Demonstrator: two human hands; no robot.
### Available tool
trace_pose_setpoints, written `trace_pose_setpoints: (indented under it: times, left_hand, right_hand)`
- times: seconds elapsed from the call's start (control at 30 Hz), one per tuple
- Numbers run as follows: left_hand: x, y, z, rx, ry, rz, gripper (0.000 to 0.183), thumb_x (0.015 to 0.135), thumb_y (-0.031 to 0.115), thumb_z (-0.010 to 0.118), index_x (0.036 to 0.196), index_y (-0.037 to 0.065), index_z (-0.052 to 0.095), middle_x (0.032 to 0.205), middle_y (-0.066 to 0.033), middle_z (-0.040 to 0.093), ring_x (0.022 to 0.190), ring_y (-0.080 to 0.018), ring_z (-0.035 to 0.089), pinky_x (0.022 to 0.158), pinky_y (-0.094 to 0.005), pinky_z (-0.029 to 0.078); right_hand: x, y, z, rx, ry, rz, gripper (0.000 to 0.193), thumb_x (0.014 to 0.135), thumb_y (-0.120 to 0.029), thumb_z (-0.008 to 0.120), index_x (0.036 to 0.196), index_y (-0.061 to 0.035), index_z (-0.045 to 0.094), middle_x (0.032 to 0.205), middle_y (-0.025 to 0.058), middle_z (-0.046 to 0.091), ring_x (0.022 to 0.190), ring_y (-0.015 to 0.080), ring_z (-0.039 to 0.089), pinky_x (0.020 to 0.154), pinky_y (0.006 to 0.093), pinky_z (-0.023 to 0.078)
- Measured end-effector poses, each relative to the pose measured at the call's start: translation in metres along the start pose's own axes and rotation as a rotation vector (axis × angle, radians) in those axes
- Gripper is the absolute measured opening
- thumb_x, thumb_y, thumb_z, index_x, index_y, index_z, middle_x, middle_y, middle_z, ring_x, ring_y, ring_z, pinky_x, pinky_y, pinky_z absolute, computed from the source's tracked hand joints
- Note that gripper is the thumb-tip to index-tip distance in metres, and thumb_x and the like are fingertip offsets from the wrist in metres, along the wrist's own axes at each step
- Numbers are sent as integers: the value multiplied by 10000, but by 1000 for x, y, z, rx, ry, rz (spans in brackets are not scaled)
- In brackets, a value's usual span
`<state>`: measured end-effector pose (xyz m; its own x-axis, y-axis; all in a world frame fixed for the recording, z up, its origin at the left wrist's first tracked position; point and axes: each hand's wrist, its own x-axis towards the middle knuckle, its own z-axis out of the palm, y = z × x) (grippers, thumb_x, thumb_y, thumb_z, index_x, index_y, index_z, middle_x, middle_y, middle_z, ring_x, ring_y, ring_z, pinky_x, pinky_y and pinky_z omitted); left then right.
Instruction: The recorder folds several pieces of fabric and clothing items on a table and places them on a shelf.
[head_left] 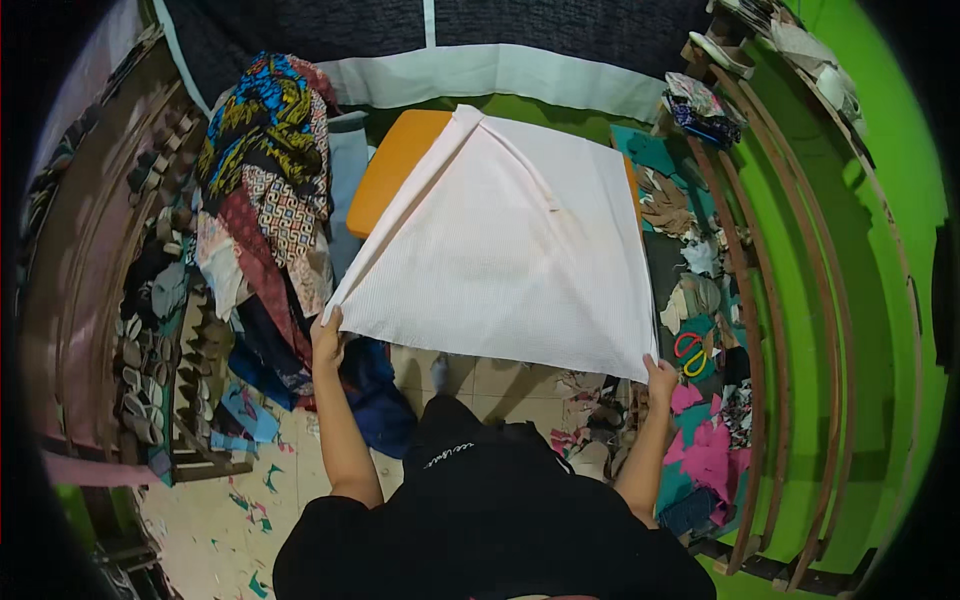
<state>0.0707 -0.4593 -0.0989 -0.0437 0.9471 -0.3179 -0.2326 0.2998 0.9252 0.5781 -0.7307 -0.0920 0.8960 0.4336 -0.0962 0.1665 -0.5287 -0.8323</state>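
A large white, finely textured cloth [500, 270] stretches between my two hands over an orange table [395, 160]. Its far part lies on the tabletop, with a fold running from the far edge down its left side. My left hand [328, 340] is closed on the near left corner. At the near right corner, my right hand [659, 380] pinches the cloth. The near edge hangs past the table, toward my body. Most of the tabletop is hidden under the cloth; orange shows at the far left and along the right side.
Patterned fabrics [275, 200] are heaped left of the table, with dark blue cloth [375, 400] below. Scissors with red and yellow handles [690, 355] lie among scraps at right. Wooden racks [770, 300] line the right wall; a shoe rack [150, 380] stands left. Scraps litter the floor [290, 500].
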Motion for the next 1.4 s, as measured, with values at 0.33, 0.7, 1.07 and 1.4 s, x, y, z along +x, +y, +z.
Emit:
trace_pose_setpoints:
  times: [0.33, 0.7, 1.07, 1.4]
  left_hand:
    - [-12, -12, 8, 166, 380, 551, 266, 821, 164, 545, 977, -50, 564, 683, 9, 523, 605, -59, 431, 542, -197, 337]
    - [-21, 28, 54, -13, 437, 714, 238, 799, 129, 574, 629, -28, 517, 545, 62, 357, 508, -33, 276, 445, -217, 211]
    - [-35, 50, 91, 70, 316, 715, 128, 767, 73, 601, 725, -42, 565, 595, 39, 459, 535, -32, 376, 472, -193, 299]
    - [-68, 34, 151, -84, -33, 604, 149, 781, 68, 582, 872, -48, 603, 774, -27, 596, 685, -64, 522, 611, -183, 414]
  right_hand:
    - [-11, 12, -7, -66, 80, 5, 258, 673, -14, 596, 899, 100, 544, 836, 165, 606, 751, 232, 592, 670, 299, 450]
    - [16, 21, 22, -210, 454, 115, 321, 769, -249, 503, 902, 40, 549, 895, 239, 563, 855, 381, 524, 741, 437, 395]
    - [4, -18, 33, -76, 654, -10, 277, 714, -249, 641, 791, 5, 566, 732, 136, 598, 640, 266, 560, 588, 346, 437]
    - [-75, -178, 132, 213, 63, -796, 150, 698, -66, 605, 771, 65, 601, 757, 175, 605, 680, 276, 590, 608, 321, 446]
